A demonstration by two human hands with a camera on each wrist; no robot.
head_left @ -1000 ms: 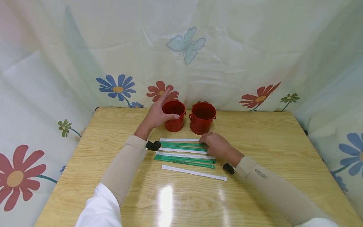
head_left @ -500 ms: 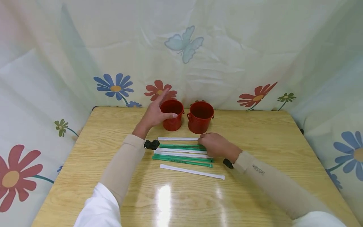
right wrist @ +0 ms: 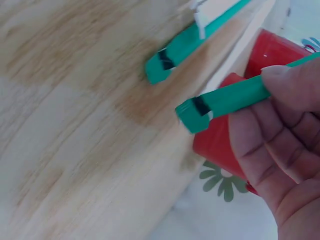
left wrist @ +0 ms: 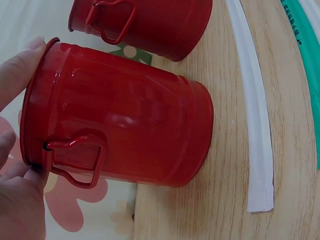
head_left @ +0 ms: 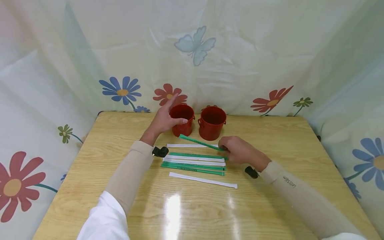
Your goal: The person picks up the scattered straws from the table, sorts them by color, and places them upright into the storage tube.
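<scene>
Green packet [head_left: 199, 142] — slim, likely light and slightly bendy, its smooth wrapper perhaps slippery — slants above the pale, wood-grained table [head_left: 144, 206]; best pinched near one end. Leftmost, the left hand [head_left: 163, 120] curves thumb and fingers around the rim of the left bucket [head_left: 183, 129], glossy red, probably painted metal, with a bent loop on its side. Next, flat white packets [head_left: 202, 180] and other green packets [head_left: 193, 170] lie crosswise. Then the right bucket [head_left: 211, 131], equally shiny, narrows downward; beyond it, the right hand [head_left: 243, 150] pinches the raised packet close to its right end.
</scene>
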